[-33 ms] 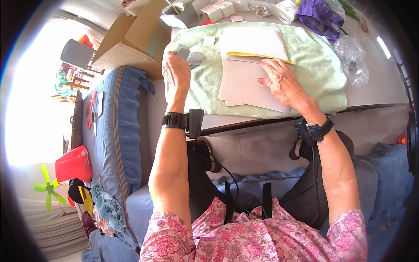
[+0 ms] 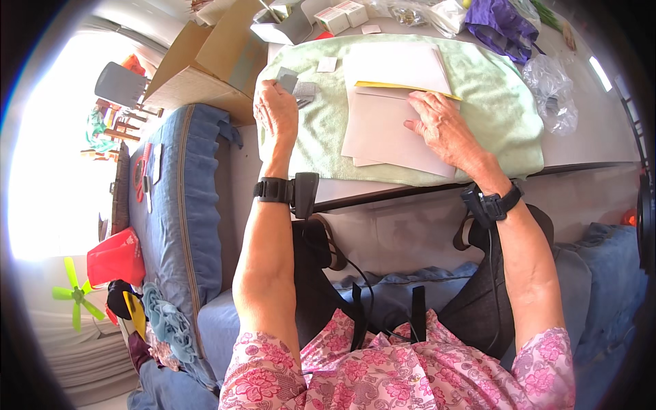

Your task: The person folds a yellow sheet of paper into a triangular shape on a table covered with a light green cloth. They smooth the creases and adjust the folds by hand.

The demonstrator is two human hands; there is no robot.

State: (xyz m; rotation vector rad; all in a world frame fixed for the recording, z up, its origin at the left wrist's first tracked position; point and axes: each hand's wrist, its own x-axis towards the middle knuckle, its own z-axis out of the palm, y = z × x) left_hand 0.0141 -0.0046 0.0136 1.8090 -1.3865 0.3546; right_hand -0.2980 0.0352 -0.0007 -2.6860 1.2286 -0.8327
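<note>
Left hand pinched on grey square at left, beside other grey squares; right hand, thumb apart, rests over white sheets, seemingly steadying them, green towel probably padding the surface.

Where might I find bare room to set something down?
The towel lies bare between the right hand and the clear bag, and between the gray pieces and white sheets. Farther off, boxes and a purple bag crowd the table.
</note>
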